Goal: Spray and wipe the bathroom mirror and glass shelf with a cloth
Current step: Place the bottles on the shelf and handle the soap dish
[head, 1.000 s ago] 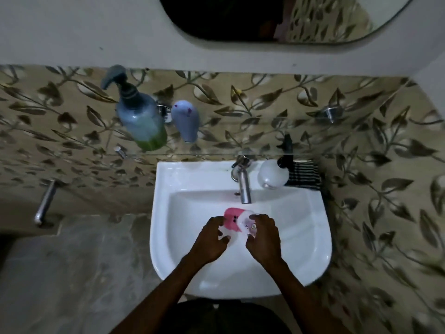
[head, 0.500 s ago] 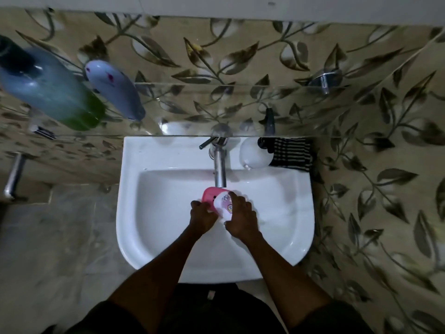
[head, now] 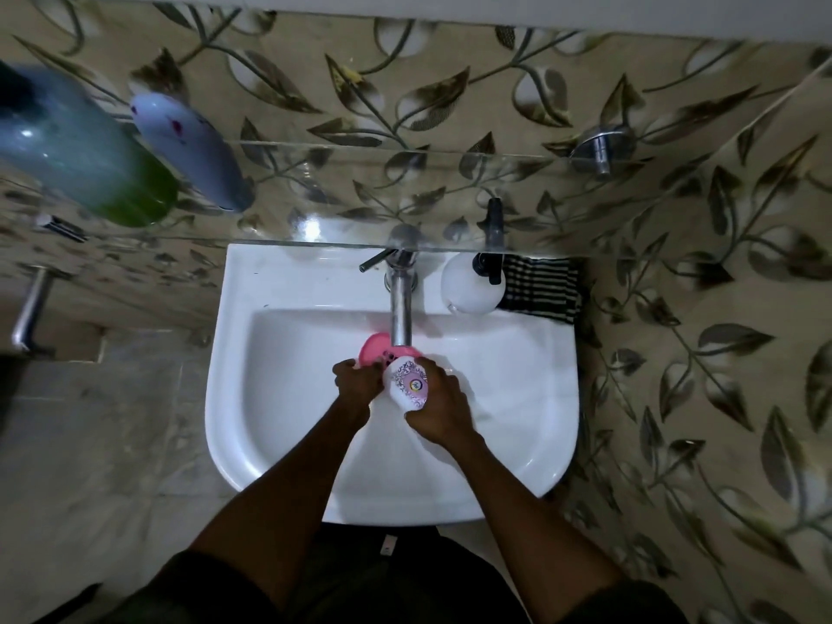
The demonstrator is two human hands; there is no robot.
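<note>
Over the white sink (head: 279, 398), under the tap (head: 400, 308), I hold a small white bottle (head: 407, 382) with a pink cap (head: 376, 349). My right hand (head: 439, 398) grips the bottle's body. My left hand (head: 355, 382) holds it at the pink cap end. A white spray bottle (head: 470, 286) with a black trigger stands on the sink's back rim, beside a black-and-white striped cloth (head: 542, 290). The glass shelf (head: 405, 195) runs along the tiled wall above the sink. The mirror is out of view.
On the shelf's left end stand a blue-green pump bottle (head: 85, 159) and a pale lilac bottle (head: 193, 150). A chrome shelf bracket (head: 599, 150) sits at the right. A chrome wall fitting (head: 29, 313) juts out at far left. Leaf-patterned tiles cover both walls.
My view has tilted down and nearer, so the mirror has left the frame. Both hands have kept the small bottle and lifted it close under the tap spout.
</note>
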